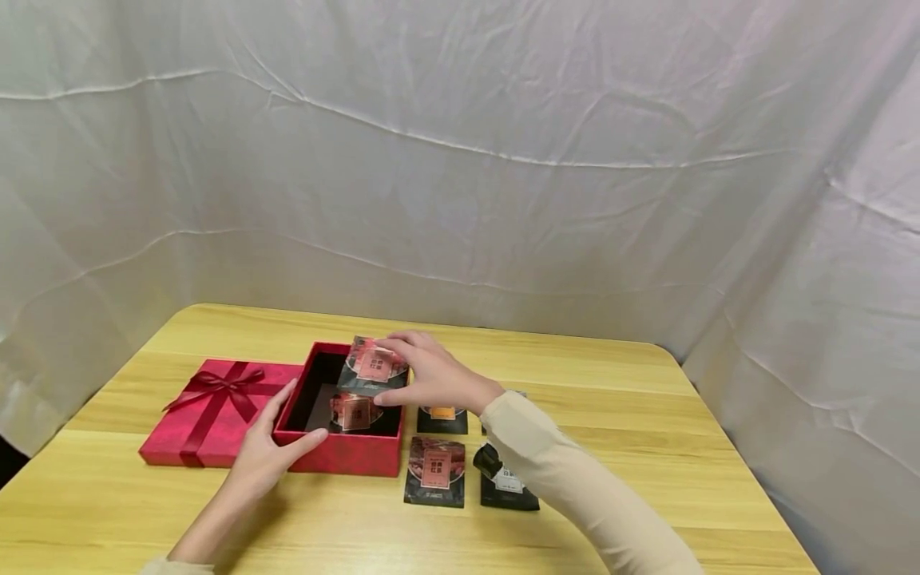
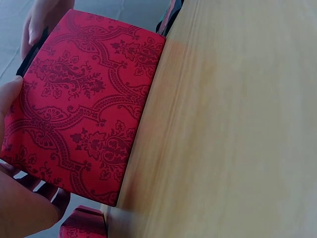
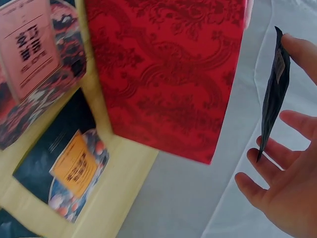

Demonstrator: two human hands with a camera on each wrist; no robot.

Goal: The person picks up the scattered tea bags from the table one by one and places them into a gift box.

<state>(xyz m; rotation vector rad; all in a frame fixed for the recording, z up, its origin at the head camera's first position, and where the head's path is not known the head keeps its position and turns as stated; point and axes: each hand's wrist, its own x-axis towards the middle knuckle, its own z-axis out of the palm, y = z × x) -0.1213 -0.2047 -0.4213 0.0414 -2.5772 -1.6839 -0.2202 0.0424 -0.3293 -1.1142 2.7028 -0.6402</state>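
My left hand grips the near left corner of an open red box, with the thumb along its front in the head view. Dark damask patterning covers the box's wall in the left wrist view. Over the box's right side, my right hand pinches a black tea sachet with a pink label. That sachet appears edge-on between thumb and fingertips in the right wrist view. Another pink-labelled sachet is inside the box, near its front.
The red lid, tied with a dark red bow, lies left of the box. On the table right of it are a pink-labelled sachet, an orange-labelled one and a white-labelled one, partly behind the right wrist's black camera.
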